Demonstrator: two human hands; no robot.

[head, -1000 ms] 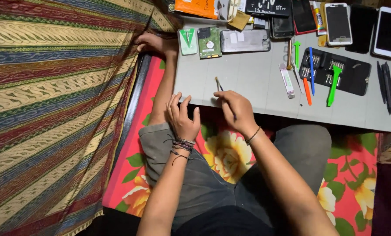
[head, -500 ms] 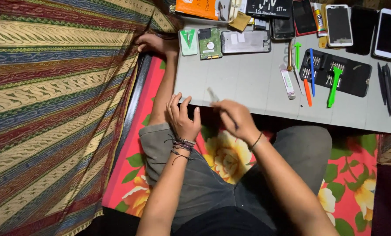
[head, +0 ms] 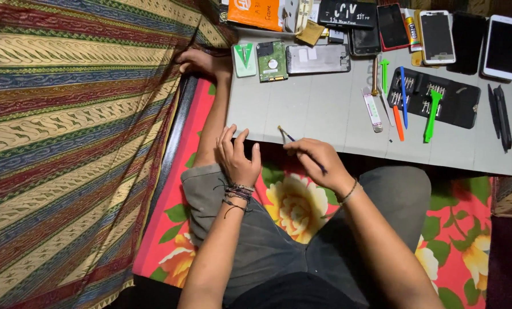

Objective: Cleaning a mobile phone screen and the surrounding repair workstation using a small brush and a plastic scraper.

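— The grey worktop [head: 324, 114] was crowded with phones at twelve o'clock?
— Yes. The right hand [head: 316, 163] gripped a thin tool [head: 287, 136], tip at the near edge for reach; the left hand [head: 236, 157] lay spread, empty, at nine o'clock.

I see a pale grey flat work board [head: 324, 120] above a red mat with yellow flowers and green leaves [head: 456, 229], a striped woven cloth in maroon, gold, blue and green [head: 67, 143], an orange box [head: 254, 12], bright green plastic pry tools [head: 432, 109] and a white-framed phone [head: 502, 46].
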